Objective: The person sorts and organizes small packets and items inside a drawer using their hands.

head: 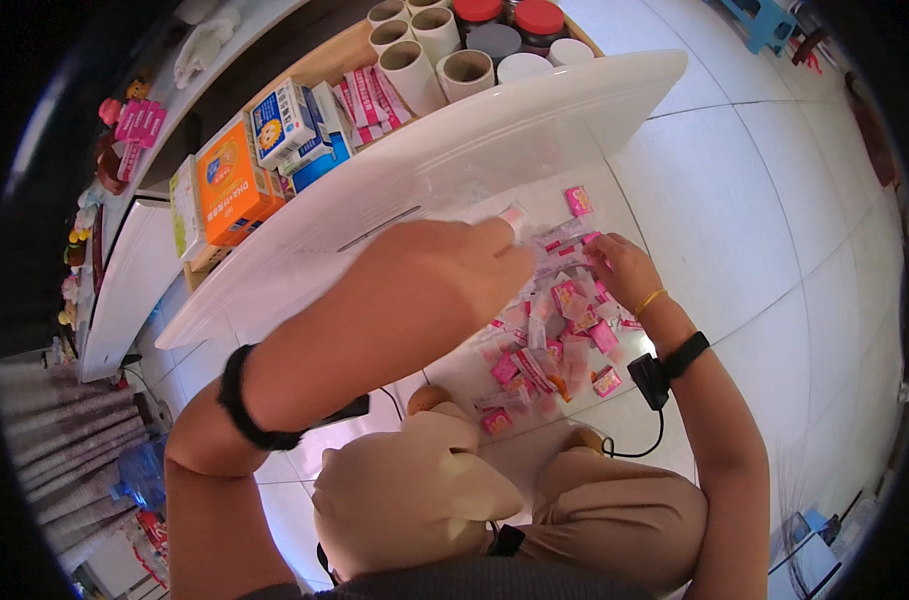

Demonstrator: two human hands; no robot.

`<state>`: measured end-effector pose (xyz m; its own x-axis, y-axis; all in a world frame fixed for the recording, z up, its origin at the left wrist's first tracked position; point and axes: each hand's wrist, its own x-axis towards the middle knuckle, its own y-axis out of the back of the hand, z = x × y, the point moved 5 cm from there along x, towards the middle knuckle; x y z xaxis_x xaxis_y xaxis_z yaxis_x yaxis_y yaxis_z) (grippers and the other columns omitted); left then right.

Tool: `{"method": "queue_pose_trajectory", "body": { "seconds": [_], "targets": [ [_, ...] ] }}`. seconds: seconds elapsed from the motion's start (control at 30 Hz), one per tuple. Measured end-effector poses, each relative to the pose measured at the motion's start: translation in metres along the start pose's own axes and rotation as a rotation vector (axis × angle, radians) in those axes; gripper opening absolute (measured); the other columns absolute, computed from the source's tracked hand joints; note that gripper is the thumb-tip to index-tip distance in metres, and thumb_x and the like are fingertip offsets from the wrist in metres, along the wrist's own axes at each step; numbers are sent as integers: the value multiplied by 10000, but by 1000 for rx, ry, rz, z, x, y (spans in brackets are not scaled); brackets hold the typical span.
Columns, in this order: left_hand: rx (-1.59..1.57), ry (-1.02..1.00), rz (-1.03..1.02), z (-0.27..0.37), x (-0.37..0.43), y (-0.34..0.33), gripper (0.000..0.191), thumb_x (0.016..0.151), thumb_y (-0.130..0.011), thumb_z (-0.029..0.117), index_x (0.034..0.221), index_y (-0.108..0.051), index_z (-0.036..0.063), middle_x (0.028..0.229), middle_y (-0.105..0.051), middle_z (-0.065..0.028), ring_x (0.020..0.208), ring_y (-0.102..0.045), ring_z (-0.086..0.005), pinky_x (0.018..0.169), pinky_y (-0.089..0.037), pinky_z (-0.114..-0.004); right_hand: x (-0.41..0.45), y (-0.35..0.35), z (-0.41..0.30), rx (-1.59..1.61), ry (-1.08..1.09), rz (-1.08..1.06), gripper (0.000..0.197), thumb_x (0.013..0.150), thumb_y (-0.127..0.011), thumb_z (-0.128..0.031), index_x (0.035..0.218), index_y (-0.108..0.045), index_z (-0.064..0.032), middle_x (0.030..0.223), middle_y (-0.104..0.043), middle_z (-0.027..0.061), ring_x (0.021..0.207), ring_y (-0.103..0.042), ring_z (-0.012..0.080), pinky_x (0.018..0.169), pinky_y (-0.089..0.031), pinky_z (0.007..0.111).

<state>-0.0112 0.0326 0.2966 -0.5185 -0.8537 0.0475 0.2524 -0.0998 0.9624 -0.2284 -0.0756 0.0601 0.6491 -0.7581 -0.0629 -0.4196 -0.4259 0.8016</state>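
Pink-and-clear wrapped packets and small pink wrapped sweets lie in a heap (533, 367) on the tiled floor before me. My left hand (477, 262) reaches over the heap's far left side, with a small pale wrapper (513, 214) at its fingertips; the back of the hand hides how it is held. My right hand (625, 271) is at the heap's upper right, its thumb and fingers pinched on the end of a small pink packet (591, 238). One pink sweet (577, 200) lies apart, beyond both hands. A black band with a small box is on my right wrist.
A large white plastic lid or panel (619, 101) curves along the far side. Behind it, a wooden drawer holds cardboard tubes (412, 71), lidded jars (538, 19), pink sachets (368, 97) and medicine-like boxes (233, 184). A blue stool (762, 22) stands far right. My knees are close below.
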Motion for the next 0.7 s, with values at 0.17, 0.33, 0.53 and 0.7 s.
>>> {"method": "queue_pose_trajectory", "body": {
  "seconds": [0.17, 0.33, 0.53, 0.7],
  "targets": [
    [-60, -36, -127, -21, 27, -89, 81, 883, -596, 155, 886, -610, 75, 871, -611, -104, 795, -648, -309, 662, -522, -416, 6, -5, 23, -26, -13, -17, 127, 882, -619, -78, 1001, -662, -67, 1021, -673, 126, 975, -646, 345, 834, -537, 434],
    [-124, 48, -239, -47, 50, -159, 66, 857, -604, 129, 875, -630, 71, 892, -632, -120, 811, -662, -319, 666, -530, -417, 17, -15, 39, -11, -13, -18, 166, 856, -644, -65, 1018, -679, -76, 1035, -666, 130, 999, -631, 346, 867, -533, 430],
    [-150, 112, -246, -70, 69, -214, 61, 793, -636, 68, 815, -692, 56, 868, -671, -133, 826, -698, -321, 645, -563, -413, 34, -28, 63, -179, 0, -38, 239, 805, -675, -63, 1042, -688, -84, 1091, -666, 119, 1082, -605, 336, 913, -532, 409],
    [-180, 143, -366, -85, 73, -244, 94, 864, -606, 136, 876, -664, 62, 885, -656, -132, 797, -668, -333, 654, -529, -442, 48, -51, 76, -165, 155, -1, 269, 763, -714, -73, 1029, -706, -114, 1082, -675, 94, 1085, -595, 317, 953, -504, 407]
  ]
}}
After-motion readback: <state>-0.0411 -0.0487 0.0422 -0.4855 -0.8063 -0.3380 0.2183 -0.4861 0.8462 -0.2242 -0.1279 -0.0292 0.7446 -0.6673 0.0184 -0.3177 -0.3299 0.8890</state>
